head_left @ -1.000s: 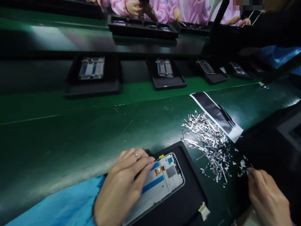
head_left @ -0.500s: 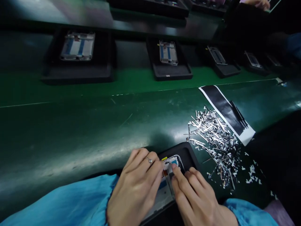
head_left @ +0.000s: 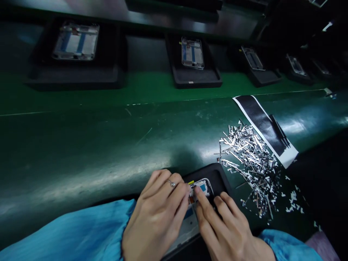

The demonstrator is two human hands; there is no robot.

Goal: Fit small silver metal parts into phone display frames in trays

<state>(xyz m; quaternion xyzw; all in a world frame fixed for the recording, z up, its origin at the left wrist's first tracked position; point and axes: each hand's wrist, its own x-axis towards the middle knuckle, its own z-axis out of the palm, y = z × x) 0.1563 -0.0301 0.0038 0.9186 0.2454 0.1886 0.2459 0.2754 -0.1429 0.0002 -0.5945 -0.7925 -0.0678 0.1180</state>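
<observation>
An opened phone body (head_left: 187, 228), with a silvery frame and blue strips, lies in a black tray (head_left: 221, 177) at the bottom centre. My left hand (head_left: 156, 214), with a ring on one finger, bends over its upper left side. Those fingertips are bunched beside a small orange-brown part; whatever they pinch is hidden. From the right, my right hand (head_left: 221, 224) reaches over the phone body, its index fingertip pressing near its top, close to the left fingertips. Its other fingers are curled, and anything between them is hidden. A yellow tab (head_left: 191, 182) sticks out at the phone's top edge.
A heap of small black and white strips (head_left: 252, 156) lies right of the tray. Beside it is a black sheet with white backing (head_left: 261, 119). Farther back, several black trays (head_left: 198, 81) with phone bodies stand in a row along the green bench (head_left: 95, 145).
My right index fingertip has shifted slightly left, showing more of the blue patch at the phone's top. My left hand stays nearly in place. The back trays sit somewhat differently in view.
</observation>
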